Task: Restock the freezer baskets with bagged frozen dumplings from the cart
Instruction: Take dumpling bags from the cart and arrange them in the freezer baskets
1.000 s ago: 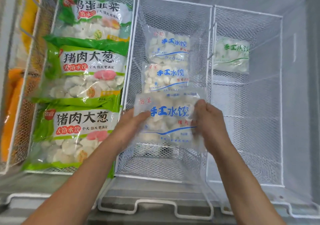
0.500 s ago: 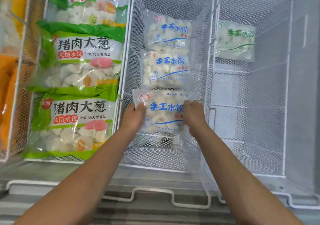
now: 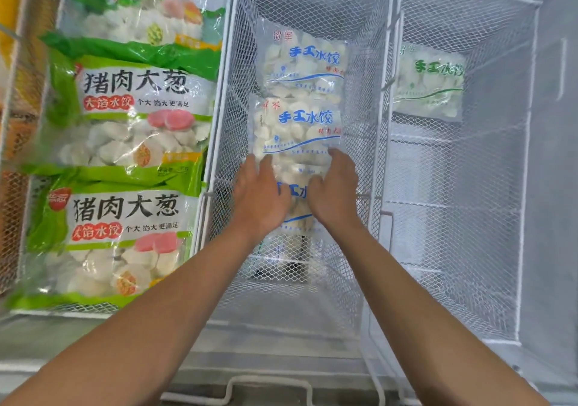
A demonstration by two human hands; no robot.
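- In the middle white wire-mesh freezer basket (image 3: 380, 99), about halfway along its length, the fingers (image 3: 266, 168) of the left hand (image 3: 261, 199) lie nearly straight and flat on the clear blue-lettered dumpling bag (image 3: 295, 215). They press it rather than grip it, probably to seat it flat.
- The right hand (image 3: 336, 193) mirrors this: its fingers rest spread on the bag's right half, thumb turned inward, and nothing is pinched that I can see.
- The pressed bag lies in the basket, its far edge seemingly tucked beneath the second clear blue-lettered bag (image 3: 297, 127). That one in turn overlaps the third blue-lettered bag (image 3: 305, 64) nearer the far wall, so the row shingles toward the near edge and each label shows.
- The near end of this basket holds no bags, so I judge more are to follow.
- The right-hand wire basket (image 3: 528, 155) carries one clear green-lettered dumpling bag (image 3: 430, 85) at its far end.
- The left-hand basket is filled with large green-trimmed dumpling bags (image 3: 125, 118), overlapped the same way.
- The cart is out of sight.
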